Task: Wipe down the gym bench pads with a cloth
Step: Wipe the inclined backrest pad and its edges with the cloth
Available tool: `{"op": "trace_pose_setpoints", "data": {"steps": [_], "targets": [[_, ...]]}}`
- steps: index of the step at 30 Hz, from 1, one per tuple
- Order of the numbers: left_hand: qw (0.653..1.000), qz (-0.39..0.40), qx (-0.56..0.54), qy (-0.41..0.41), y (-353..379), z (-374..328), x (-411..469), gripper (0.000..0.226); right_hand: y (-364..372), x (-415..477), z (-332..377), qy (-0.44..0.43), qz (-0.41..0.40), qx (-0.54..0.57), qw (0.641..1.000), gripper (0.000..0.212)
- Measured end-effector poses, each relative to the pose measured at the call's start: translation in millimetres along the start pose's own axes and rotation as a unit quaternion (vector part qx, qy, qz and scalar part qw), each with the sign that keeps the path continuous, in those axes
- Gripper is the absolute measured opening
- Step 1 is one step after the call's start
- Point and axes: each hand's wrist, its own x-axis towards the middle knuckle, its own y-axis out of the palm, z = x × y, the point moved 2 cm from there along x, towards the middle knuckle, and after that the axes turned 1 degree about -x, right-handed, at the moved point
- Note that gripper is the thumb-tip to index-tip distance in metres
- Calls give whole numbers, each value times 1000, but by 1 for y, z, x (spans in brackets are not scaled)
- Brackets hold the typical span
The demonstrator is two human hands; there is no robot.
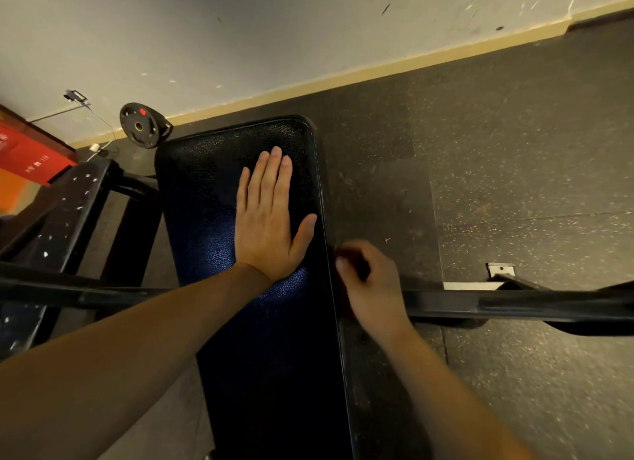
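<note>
Starting at the far left, a red box sits against the wall, with a black rack frame just beside it. A weight plate leans at the wall's base, near the far corner of the bench pad but apart from it.

The bench pad runs lengthwise away from the person, through the middle of the view. The left hand lies flat on its far half, with the four fingers straight and close together and the thumb spread toward the right edge. It holds nothing. This placement probably braces the body while the other hand works.

The right hand is at the pad's right edge, just beside the seam. Its fingers are curled round a small dark item, judged to be the cloth — motion blur prevents a firm reading. Holding it there suits wiping the side wall of the pad, or gathering the cloth before a pass across the top.

A black bar crosses the view under both forearms. The speckled rubber floor fills the right side.

Most of the pad shows no cloth contact — the wipe appears to be at an early or edge stage.
</note>
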Motion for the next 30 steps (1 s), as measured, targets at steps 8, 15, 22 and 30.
{"op": "trace_pose_setpoints", "data": {"steps": [8,15,22,30], "targets": [[1000,4,-6,-3,0,0,0,80,-4,28,38,-45,-11,-74,996,15],[1000,-1,-16,-4,0,0,1,80,2,-9,-1,25,24,5,999,19],[1000,4,-17,-6,1,0,1,80,-2,62,71,-96,-61,-38,993,12],[1000,-2,-23,-7,1,0,0,79,5,12,20,17,3,-15,1000,19]]}}
